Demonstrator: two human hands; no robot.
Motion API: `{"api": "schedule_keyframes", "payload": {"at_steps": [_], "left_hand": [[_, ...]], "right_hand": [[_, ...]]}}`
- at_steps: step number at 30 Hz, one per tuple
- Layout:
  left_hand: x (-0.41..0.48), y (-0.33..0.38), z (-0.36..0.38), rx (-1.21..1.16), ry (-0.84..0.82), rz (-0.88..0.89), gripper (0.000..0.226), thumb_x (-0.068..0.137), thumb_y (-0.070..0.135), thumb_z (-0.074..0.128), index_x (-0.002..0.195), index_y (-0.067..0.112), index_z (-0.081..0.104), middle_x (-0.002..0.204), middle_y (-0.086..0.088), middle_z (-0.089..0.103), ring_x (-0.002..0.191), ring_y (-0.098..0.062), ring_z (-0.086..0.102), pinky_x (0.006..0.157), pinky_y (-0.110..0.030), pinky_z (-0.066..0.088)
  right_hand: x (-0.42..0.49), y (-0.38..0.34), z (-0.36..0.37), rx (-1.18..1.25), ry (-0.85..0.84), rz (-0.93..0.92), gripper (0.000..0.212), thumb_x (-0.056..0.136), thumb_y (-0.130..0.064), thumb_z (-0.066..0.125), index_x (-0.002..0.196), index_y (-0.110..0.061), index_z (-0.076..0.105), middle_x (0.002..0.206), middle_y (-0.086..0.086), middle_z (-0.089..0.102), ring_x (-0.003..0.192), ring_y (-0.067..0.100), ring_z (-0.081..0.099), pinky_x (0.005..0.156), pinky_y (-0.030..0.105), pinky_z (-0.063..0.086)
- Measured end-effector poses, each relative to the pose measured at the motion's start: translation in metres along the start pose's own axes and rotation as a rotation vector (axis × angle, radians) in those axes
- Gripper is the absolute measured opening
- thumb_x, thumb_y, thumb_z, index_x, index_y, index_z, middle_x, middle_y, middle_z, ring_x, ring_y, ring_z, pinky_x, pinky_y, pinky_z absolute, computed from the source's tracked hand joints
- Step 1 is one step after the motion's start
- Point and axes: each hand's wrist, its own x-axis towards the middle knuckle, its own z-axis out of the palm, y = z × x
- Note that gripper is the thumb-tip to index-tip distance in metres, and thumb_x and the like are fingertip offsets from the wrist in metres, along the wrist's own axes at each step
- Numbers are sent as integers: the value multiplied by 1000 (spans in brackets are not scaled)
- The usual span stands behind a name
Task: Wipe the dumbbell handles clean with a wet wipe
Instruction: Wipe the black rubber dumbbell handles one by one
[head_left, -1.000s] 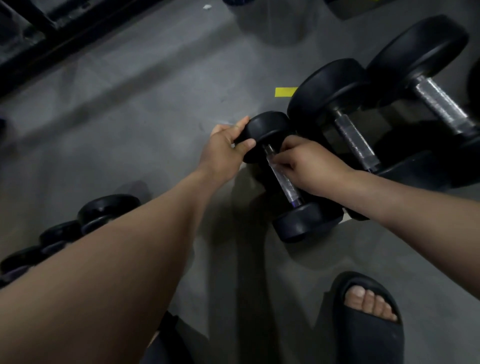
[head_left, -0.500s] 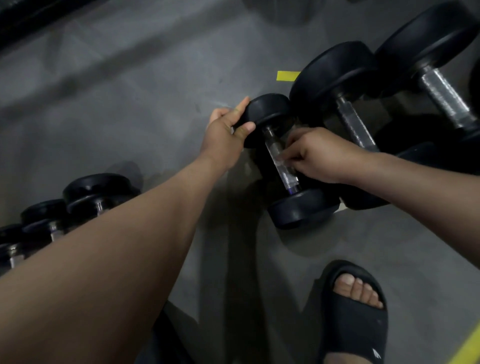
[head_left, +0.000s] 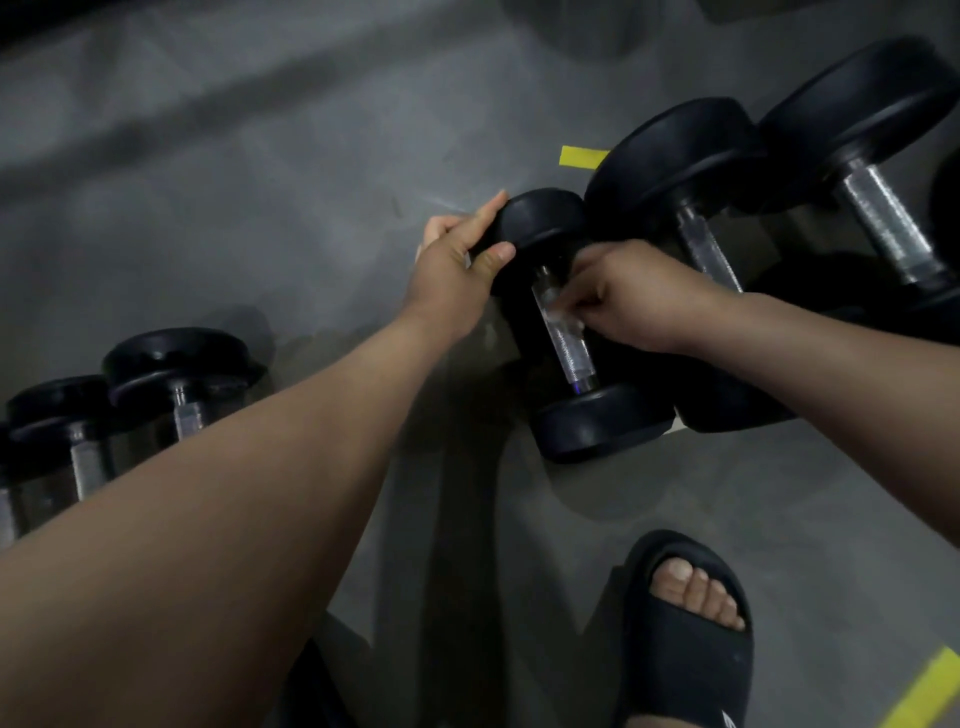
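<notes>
A small black dumbbell lies on the grey floor, its knurled metal handle running from upper left to lower right. My left hand grips the dumbbell's far head, thumb over its near side. My right hand holds a pale wet wipe against the upper part of the handle, fingers curled round it. Most of the wipe is hidden under the fingers.
Two larger dumbbells lie to the right, close against the small one. More small dumbbells stand in a row at the left. My foot in a black slide is at the bottom. Yellow tape marks are on the floor.
My right hand has slid up the handle toward the far head, baring the lower part of the handle. The left hand keeps its grip on the head. The view has shifted slightly.
</notes>
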Motion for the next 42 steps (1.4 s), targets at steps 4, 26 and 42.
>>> {"api": "schedule_keyframes", "payload": {"at_steps": [4,26,42], "left_hand": [[-1,-5,3,-34,19,13,53,97,17,64,147,26,51,100,13,33,104,-10,46,104,-8,30],[-1,-14,9,-135,54,-4,58,89,36,62,145,28,54,111,2,42,119,-24,51,114,-31,37],[-15,7,3,-172,77,-229,60,97,38,65,150,17,46,123,1,37,96,-8,52,96,-15,44]], "right_hand": [[11,-3,10,25,172,35,15,91,-23,71,100,-16,81,89,6,64,85,25,64,76,29,46],[-15,-3,-4,59,-247,31,15,80,-14,81,88,-26,83,81,-20,65,72,-12,61,73,3,43],[12,-15,25,-35,162,107,15,92,-18,69,103,-17,80,93,3,53,83,23,60,76,24,42]]}}
